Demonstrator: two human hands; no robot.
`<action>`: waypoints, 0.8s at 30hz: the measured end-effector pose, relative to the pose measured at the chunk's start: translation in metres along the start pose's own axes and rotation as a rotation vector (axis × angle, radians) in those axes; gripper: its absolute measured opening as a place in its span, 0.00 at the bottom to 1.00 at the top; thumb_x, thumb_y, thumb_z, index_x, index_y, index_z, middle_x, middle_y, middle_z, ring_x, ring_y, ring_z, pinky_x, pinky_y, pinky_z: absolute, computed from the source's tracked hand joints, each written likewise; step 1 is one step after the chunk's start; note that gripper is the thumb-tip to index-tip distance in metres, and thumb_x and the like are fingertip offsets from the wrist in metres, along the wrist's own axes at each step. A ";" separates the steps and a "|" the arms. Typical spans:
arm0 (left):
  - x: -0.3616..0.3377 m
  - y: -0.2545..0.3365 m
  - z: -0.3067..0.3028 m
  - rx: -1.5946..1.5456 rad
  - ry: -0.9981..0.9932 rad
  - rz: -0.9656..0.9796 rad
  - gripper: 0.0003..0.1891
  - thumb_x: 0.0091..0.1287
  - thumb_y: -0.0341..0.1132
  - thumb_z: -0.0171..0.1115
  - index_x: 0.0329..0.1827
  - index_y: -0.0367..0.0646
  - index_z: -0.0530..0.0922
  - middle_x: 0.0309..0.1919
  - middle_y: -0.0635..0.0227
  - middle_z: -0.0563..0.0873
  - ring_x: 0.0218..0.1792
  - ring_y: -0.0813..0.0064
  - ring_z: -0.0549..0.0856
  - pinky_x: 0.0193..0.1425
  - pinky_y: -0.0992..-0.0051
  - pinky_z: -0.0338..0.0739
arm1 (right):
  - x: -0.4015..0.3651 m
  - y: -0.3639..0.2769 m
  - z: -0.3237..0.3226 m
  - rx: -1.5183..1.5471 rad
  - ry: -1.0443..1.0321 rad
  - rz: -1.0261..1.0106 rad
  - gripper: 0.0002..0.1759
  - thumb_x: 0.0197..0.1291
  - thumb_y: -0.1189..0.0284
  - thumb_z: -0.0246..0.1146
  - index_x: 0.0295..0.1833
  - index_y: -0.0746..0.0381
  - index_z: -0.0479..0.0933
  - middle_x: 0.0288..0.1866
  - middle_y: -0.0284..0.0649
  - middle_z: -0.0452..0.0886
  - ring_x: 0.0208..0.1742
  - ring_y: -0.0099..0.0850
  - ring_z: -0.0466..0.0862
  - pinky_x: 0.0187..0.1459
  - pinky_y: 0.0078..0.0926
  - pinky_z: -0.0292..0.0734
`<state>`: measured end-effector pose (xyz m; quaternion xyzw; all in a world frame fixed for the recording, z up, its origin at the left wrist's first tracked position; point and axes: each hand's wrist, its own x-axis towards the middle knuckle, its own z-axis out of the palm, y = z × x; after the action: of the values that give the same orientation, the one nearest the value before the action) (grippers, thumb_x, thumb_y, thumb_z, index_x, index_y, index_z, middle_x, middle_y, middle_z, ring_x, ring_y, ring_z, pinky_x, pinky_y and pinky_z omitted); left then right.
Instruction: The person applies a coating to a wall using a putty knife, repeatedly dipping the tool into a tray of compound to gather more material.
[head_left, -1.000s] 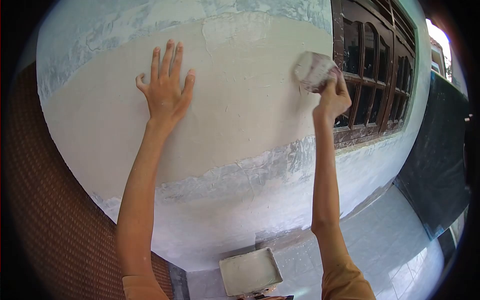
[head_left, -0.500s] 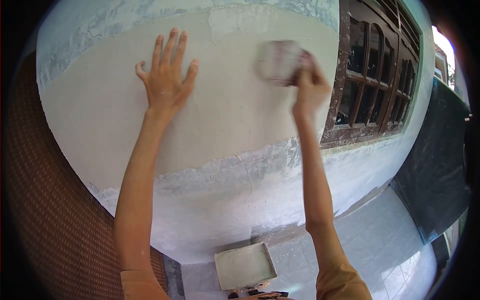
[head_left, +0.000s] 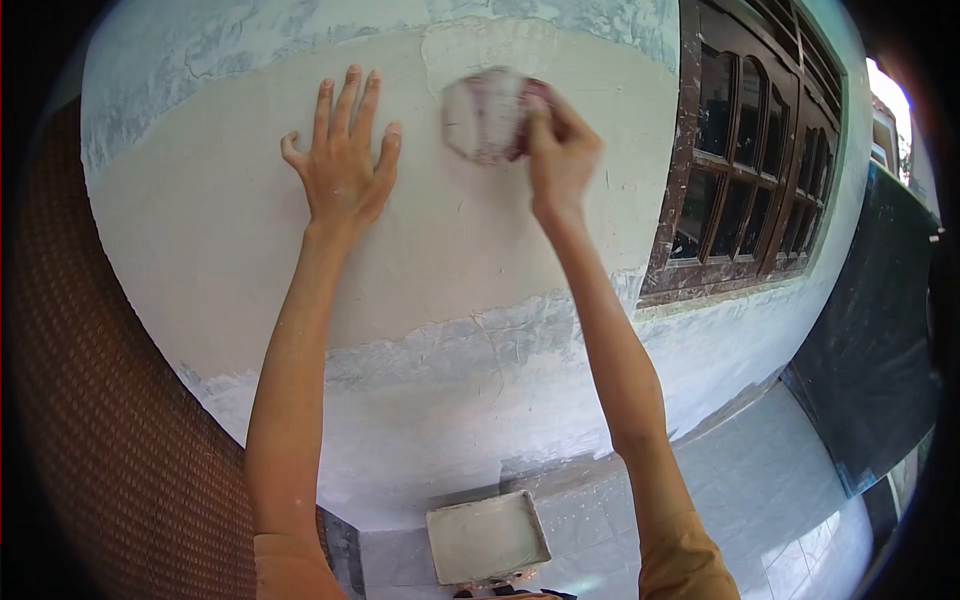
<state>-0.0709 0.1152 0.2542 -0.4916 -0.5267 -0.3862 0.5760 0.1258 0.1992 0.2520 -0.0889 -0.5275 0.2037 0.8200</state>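
A pale wall (head_left: 230, 240) fills most of the view, its broad beige band lying between mottled grey-white areas above and below. A brown woven surface (head_left: 120, 400) runs down the left side. A dark sheet (head_left: 865, 330) stands at the far right, beyond a brown-framed window (head_left: 745, 170) with dark panes. Grey tiled floor (head_left: 740, 480) spreads at the lower right.

The person's two arms reach up from the bottom of the view. The left arm (head_left: 290, 390) rises fairly straight, leaning slightly to the right; the right arm (head_left: 620, 370) slants up and to the left from its yellow-brown sleeve (head_left: 685, 560), bending at the elbow. Low between them, a rectangular tray (head_left: 487, 580) of pale material sits near the wall's base.

The left hand (head_left: 345, 185) is empty and wide, its fingers spread and pointing upward against the beige band. The right hand (head_left: 562, 150) grips a flat tool (head_left: 480, 115) by its right edge, the thumb on the near side. The tool is pale with reddish-brown marks and blurred; it lies over the upper beige band, between the two hands, directly left of the right fingers and apart from the left hand.
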 end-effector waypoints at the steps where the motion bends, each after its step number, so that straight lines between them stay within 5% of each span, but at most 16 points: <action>1: 0.001 -0.001 -0.001 0.025 -0.010 0.001 0.30 0.70 0.50 0.50 0.76 0.60 0.63 0.78 0.76 0.60 0.77 0.68 0.57 0.65 0.39 0.51 | 0.002 0.002 0.013 -0.080 -0.017 -0.126 0.17 0.62 0.72 0.65 0.54 0.69 0.82 0.38 0.47 0.88 0.34 0.26 0.84 0.39 0.24 0.79; 7: 0.000 0.002 -0.004 -0.031 -0.004 0.001 0.31 0.70 0.47 0.50 0.77 0.62 0.61 0.78 0.77 0.59 0.77 0.69 0.58 0.65 0.41 0.51 | 0.057 -0.018 -0.034 -0.054 0.283 -0.097 0.14 0.64 0.72 0.63 0.51 0.69 0.83 0.32 0.44 0.87 0.27 0.23 0.84 0.27 0.23 0.78; 8: 0.001 0.000 -0.004 -0.028 -0.001 -0.005 0.31 0.70 0.47 0.50 0.77 0.62 0.61 0.78 0.77 0.59 0.77 0.69 0.58 0.65 0.41 0.51 | 0.060 -0.023 -0.034 0.035 0.294 -0.116 0.16 0.63 0.72 0.63 0.53 0.68 0.83 0.36 0.47 0.88 0.31 0.25 0.85 0.33 0.24 0.80; 12: 0.000 -0.003 -0.006 0.019 -0.034 0.012 0.31 0.70 0.48 0.50 0.78 0.62 0.60 0.78 0.76 0.59 0.77 0.69 0.58 0.65 0.41 0.50 | 0.058 -0.014 0.019 -0.095 -0.009 -0.154 0.19 0.60 0.71 0.65 0.55 0.68 0.81 0.42 0.53 0.87 0.42 0.32 0.86 0.50 0.28 0.78; 15: 0.000 -0.004 -0.005 0.025 -0.035 0.024 0.31 0.70 0.50 0.50 0.77 0.61 0.61 0.78 0.76 0.59 0.77 0.69 0.58 0.65 0.40 0.50 | 0.069 -0.008 0.020 -0.279 0.035 -0.204 0.18 0.61 0.70 0.65 0.54 0.66 0.82 0.40 0.51 0.88 0.37 0.30 0.86 0.46 0.27 0.79; 19: -0.001 0.001 -0.004 -0.035 -0.018 -0.003 0.32 0.70 0.49 0.51 0.78 0.62 0.59 0.78 0.76 0.58 0.77 0.69 0.57 0.65 0.41 0.50 | 0.082 -0.027 -0.015 -0.041 0.302 -0.094 0.13 0.64 0.77 0.60 0.53 0.67 0.83 0.37 0.43 0.88 0.32 0.24 0.84 0.37 0.21 0.79; 24: -0.001 -0.001 -0.008 0.016 -0.055 -0.008 0.32 0.69 0.50 0.51 0.78 0.61 0.59 0.79 0.76 0.57 0.77 0.69 0.57 0.66 0.42 0.49 | 0.068 -0.021 0.042 -0.165 0.052 -0.274 0.15 0.61 0.70 0.65 0.51 0.65 0.84 0.34 0.47 0.88 0.31 0.30 0.85 0.39 0.29 0.79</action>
<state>-0.0704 0.1074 0.2541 -0.4954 -0.5473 -0.3705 0.5637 0.1171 0.2068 0.3339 -0.0883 -0.5281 0.0433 0.8435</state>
